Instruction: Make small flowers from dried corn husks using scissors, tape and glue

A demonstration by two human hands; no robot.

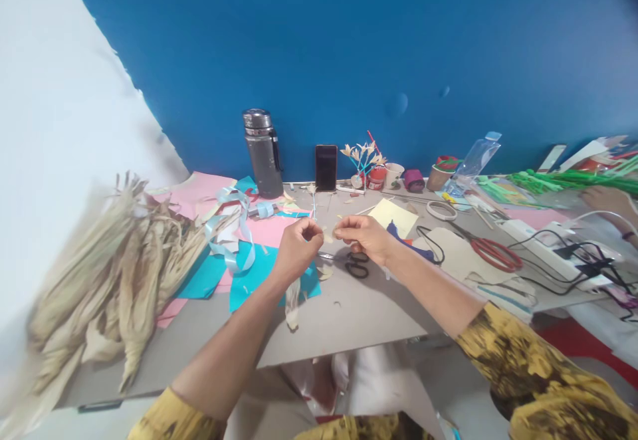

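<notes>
My left hand (301, 246) is closed in a pinch, and a thin pale stem with a small husk flower (312, 190) at its tip rises from its fingers. Facing it, my right hand (366, 237) pinches with thumb and forefinger at a small pale husk piece (327, 234), partly hidden between the fingertips. Dark-handled scissors (357, 266) lie on the table just beneath my right hand. A cut husk scrap (325, 272) rests beside their blades, and a longer husk strip (292, 306) lies below my left wrist.
Dried corn husks (134, 274) heap at the left, beside blue paper (249, 287) and curled ribbon (244, 240). A flask (264, 161), phone (325, 167) and finished husk flowers (363, 155) stand along the wall. Red-handled scissors (496, 254), a power strip (543, 254) and another person's hand (605, 202) are right.
</notes>
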